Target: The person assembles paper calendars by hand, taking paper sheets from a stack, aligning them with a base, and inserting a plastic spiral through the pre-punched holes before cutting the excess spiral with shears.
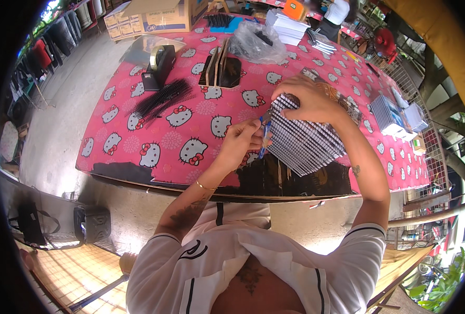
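A stack of spiral-bound notebooks [308,144] stands near the table's front edge, its rows of dark coils facing up toward me. My right hand [308,102] is closed over the far left part of that stack, with the thumb bent down against the coils. At the stack's left side, my left hand [243,138] pinches a narrow blue thing [264,135] between thumb and fingers. Whether this is a tool or a notebook's edge, I cannot tell. Patterned covers [342,99] show beyond my right hand.
On the pink cloth-covered table [169,141] lie loose black spiral coils [164,100], a tape dispenser [158,70], a slotted wooden stand [221,70] and a plastic bag [253,44]. Farther back are cartons [164,18] and white paper stacks [285,29]. More notebooks [388,118] sit rightward. Another person [337,13] is behind.
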A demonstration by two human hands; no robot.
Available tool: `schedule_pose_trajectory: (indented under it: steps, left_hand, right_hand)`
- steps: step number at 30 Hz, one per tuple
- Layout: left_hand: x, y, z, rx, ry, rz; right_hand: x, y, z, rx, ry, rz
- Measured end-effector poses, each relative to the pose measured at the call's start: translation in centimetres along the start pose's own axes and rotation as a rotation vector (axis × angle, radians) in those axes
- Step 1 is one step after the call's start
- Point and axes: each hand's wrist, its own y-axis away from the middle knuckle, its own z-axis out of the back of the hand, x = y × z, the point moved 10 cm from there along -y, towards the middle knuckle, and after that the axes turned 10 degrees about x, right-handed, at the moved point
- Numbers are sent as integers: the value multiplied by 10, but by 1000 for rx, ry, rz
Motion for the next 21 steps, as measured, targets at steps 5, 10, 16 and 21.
schedule_pose_trajectory:
  steps: [5, 10, 16, 21]
  left_hand:
    - [-46, 8, -14, 2, -1012, -373]
    - [-21, 1, 3, 32, -517, -174]
    - [16, -12, 10, 88, -45, 22]
    - [-46, 18, -25, -133, -1316, -558]
  right_hand:
    - [5, 1, 2, -12, 49, 5]
    - [1, 1, 1, -3, -1, -17]
    - [1, 0, 1, -2, -1, -17]
    - [1, 1, 1, -2, -4, -20]
